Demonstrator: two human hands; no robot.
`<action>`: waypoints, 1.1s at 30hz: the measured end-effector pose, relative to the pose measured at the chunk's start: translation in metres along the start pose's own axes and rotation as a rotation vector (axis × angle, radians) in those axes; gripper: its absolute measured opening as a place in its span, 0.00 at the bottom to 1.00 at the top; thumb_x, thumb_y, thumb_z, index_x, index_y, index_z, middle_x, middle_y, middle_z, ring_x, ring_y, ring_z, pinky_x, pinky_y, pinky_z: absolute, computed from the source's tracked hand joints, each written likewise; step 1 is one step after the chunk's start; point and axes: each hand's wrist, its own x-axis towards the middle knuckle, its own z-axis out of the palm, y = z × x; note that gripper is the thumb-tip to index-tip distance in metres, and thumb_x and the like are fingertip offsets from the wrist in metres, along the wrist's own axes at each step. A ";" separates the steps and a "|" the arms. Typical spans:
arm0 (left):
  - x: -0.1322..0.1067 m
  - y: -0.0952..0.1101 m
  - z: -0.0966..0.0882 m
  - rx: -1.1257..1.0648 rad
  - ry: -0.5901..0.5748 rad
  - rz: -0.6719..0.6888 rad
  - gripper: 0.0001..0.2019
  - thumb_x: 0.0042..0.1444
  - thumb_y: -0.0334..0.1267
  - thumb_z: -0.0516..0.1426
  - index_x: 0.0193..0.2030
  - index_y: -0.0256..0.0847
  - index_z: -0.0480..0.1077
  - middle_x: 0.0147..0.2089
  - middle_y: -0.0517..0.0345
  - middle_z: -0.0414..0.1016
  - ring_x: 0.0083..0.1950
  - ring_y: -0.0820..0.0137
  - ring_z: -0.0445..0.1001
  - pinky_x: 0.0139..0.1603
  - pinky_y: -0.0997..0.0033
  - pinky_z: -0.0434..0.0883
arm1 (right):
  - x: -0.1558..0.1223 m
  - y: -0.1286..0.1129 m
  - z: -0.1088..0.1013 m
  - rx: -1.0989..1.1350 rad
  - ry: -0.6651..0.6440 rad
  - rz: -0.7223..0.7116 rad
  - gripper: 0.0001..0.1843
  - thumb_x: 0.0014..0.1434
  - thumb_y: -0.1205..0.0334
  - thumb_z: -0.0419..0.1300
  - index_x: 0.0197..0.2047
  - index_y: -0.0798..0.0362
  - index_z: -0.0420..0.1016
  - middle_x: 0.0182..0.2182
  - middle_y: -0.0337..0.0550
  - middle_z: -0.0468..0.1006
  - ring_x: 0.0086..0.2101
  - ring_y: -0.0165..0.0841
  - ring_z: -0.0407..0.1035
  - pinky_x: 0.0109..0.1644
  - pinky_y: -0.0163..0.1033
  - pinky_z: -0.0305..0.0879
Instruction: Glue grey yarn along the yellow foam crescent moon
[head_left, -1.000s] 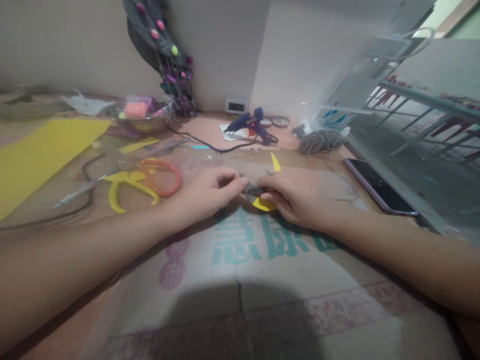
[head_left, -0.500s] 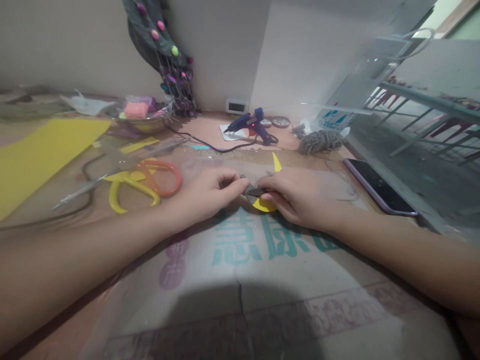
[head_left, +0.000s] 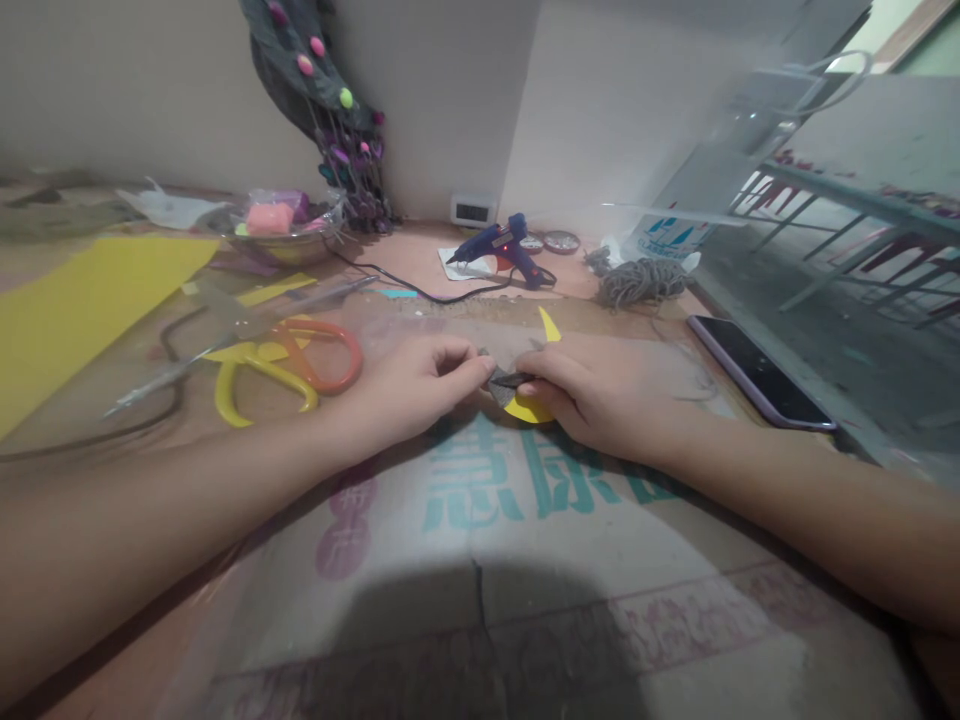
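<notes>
Both hands meet over the middle of the table, on a small dark grey piece that looks like felt or fabric [head_left: 503, 391]. My left hand [head_left: 442, 385] pinches its left edge between thumb and forefinger. From the other side, my right hand [head_left: 581, 395] grips the folded part of the same piece. A yellow crescent-shaped cutout [head_left: 529, 410] lies under the grey piece and the right fingers. Its pointed tip rises behind the right hand. Fingers cover much of the grey piece, so its full shape is hidden.
Scissors with orange and yellow handles [head_left: 330, 375] lie open at left, near yellow sheet [head_left: 97, 300]. Behind stand a blue glue gun [head_left: 499, 248] with its cord and a bowl [head_left: 289, 245]. Grey yarn [head_left: 641, 283] and a phone [head_left: 761, 372] are at right.
Both hands hold nearly the same place. The right fingers have shifted slightly on the grey piece, and its fold looks a little more raised. The view has moved very slightly.
</notes>
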 end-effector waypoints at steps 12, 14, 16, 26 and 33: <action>-0.001 0.001 -0.001 -0.024 0.009 0.003 0.18 0.63 0.47 0.50 0.26 0.39 0.67 0.26 0.60 0.73 0.29 0.72 0.70 0.30 0.72 0.64 | -0.005 0.005 0.002 0.090 -0.041 0.036 0.18 0.69 0.57 0.48 0.45 0.60 0.75 0.30 0.47 0.76 0.30 0.34 0.66 0.33 0.37 0.55; -0.001 0.001 -0.001 -0.024 0.010 0.003 0.18 0.63 0.47 0.50 0.26 0.39 0.67 0.27 0.60 0.73 0.29 0.72 0.70 0.29 0.72 0.64 | -0.005 0.005 0.002 0.083 -0.046 0.035 0.18 0.69 0.57 0.48 0.45 0.59 0.75 0.30 0.47 0.76 0.30 0.35 0.66 0.33 0.37 0.55; -0.001 0.000 -0.001 -0.022 0.010 0.005 0.19 0.63 0.47 0.50 0.26 0.39 0.67 0.27 0.60 0.74 0.29 0.72 0.71 0.29 0.72 0.64 | -0.004 0.004 0.002 0.072 -0.039 0.030 0.17 0.69 0.58 0.48 0.45 0.58 0.74 0.30 0.48 0.77 0.30 0.35 0.66 0.33 0.38 0.55; 0.000 -0.002 0.000 0.023 0.015 0.014 0.19 0.63 0.47 0.50 0.25 0.39 0.67 0.26 0.60 0.73 0.28 0.72 0.69 0.28 0.73 0.62 | 0.000 -0.002 -0.002 -0.054 -0.041 -0.022 0.16 0.70 0.61 0.47 0.41 0.58 0.75 0.29 0.46 0.76 0.29 0.34 0.64 0.33 0.39 0.52; 0.000 -0.002 0.000 0.005 0.008 0.000 0.19 0.62 0.46 0.50 0.24 0.39 0.67 0.25 0.60 0.72 0.28 0.72 0.69 0.28 0.72 0.62 | 0.001 -0.002 -0.003 -0.090 -0.077 -0.031 0.17 0.70 0.62 0.47 0.41 0.59 0.76 0.29 0.45 0.76 0.29 0.34 0.63 0.32 0.39 0.49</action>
